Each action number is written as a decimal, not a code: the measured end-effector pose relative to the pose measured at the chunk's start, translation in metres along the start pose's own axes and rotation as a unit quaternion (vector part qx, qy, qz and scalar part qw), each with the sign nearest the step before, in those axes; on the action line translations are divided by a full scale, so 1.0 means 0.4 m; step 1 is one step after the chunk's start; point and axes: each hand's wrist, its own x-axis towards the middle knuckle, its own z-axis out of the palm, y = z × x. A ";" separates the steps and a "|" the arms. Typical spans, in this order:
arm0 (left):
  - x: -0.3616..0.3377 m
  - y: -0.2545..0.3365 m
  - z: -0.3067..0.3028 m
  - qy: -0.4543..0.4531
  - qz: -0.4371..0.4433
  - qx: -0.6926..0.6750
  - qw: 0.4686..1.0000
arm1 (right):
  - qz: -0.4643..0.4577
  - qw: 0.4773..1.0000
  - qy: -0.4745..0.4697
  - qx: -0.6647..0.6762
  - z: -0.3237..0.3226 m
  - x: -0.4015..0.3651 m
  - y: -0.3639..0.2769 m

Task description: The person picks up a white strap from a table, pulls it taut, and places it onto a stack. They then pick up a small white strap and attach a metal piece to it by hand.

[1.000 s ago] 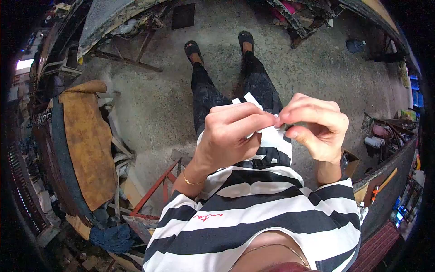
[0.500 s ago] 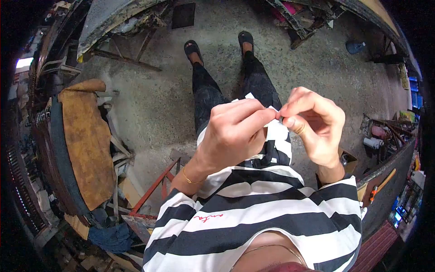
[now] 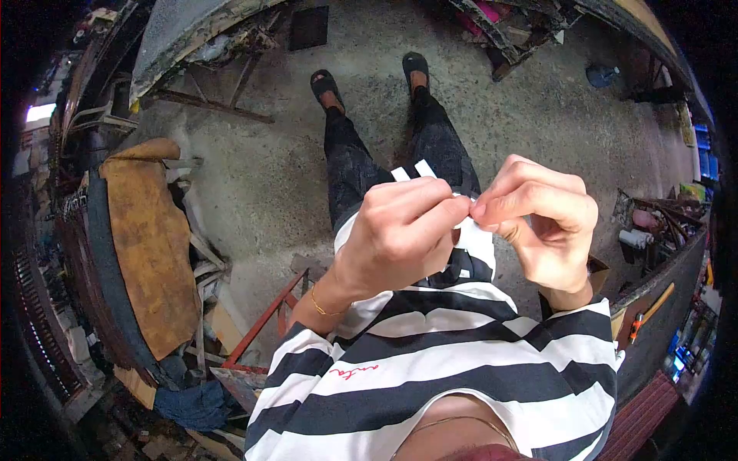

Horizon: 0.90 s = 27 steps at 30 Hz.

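My left hand [image 3: 403, 230], a thin gold bracelet at its wrist, is closed with thumb and index finger pinched. Narrow white strips [image 3: 423, 168] stick out past its knuckles. A white piece [image 3: 478, 237] hangs below the fingertips, in front of the striped shirt [image 3: 453, 338]. My right hand [image 3: 538, 219] is closed in a pinch too, its fingertips meeting those of the left. What lies between the right fingertips is too small and covered to make out. Both hands are raised in front of my waist, above my dark trousers [image 3: 438, 142].
A brown hide-like sheet [image 3: 150, 253] lies over a rack at the left, near a red metal frame [image 3: 265, 319]. Blue cloth [image 3: 192, 403] lies below it. An orange-handled tool [image 3: 636, 329] rests on the panel at the right. Worktables [image 3: 192, 38] stand ahead, over a concrete floor [image 3: 254, 177].
My right hand has turned slightly and its fingers have closed in against the left fingertips. The small dark thing seen between them is now covered. The left hand has shifted slightly downward.
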 end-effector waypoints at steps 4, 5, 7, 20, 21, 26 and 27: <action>-0.006 -0.007 0.009 -0.003 -0.020 0.012 1.000 | -0.010 0.999 0.048 -0.010 0.028 -0.005 0.007; -0.008 -0.008 0.009 -0.003 -0.019 0.012 1.000 | -0.011 0.999 0.049 -0.010 0.031 -0.007 0.013; -0.012 -0.006 0.007 -0.012 -0.022 0.013 1.000 | -0.023 0.998 0.060 0.007 0.035 -0.012 0.020; -0.017 -0.008 0.007 -0.035 -0.009 -0.058 0.998 | -0.013 0.997 -0.057 -0.044 -0.028 -0.014 0.008; -0.015 -0.008 0.002 -0.035 -0.008 -0.057 0.998 | -0.009 0.998 -0.047 -0.035 -0.032 -0.016 0.011; -0.010 -0.005 -0.012 -0.068 -0.016 -0.052 0.996 | -0.015 1.000 -0.017 0.000 -0.015 -0.013 0.008; -0.011 -0.002 -0.013 -0.069 -0.015 -0.052 0.996 | -0.018 1.000 -0.018 -0.005 -0.009 -0.013 0.007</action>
